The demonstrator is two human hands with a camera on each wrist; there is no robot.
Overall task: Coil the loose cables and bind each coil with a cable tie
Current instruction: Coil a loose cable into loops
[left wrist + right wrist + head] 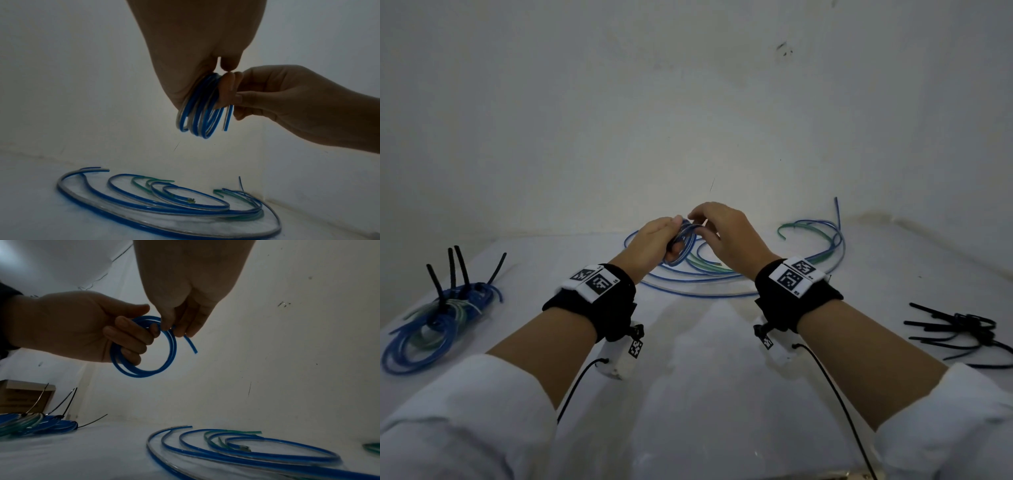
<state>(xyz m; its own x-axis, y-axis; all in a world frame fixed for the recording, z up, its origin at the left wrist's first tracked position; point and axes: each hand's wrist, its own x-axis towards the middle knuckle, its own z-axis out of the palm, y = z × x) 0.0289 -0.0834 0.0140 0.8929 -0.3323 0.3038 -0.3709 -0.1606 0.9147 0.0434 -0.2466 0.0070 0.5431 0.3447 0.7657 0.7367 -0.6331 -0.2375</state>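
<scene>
While the blue coil (144,347) is held above the table (688,377) at the centre of the head view, its short free end (191,344) should be tucked flat against the loops before any tie is fetched. The left hand (654,243) is curled round one side of the loops, and that grip is best kept firm so the springy turns are not released. The free end is pinched between thumb and fingertips of the right hand (726,233). A cable tie (959,329) from the black bunch at the right edge would then be needed, probably taken by the right hand.

The coil is seen as a small round hoop of several turns, blue with a pale stripe. Loose cables (164,206), blue and green, are spread in wide arcs on the table beneath. Bound coils (438,322) with upright tie tails are lying at the left edge.
</scene>
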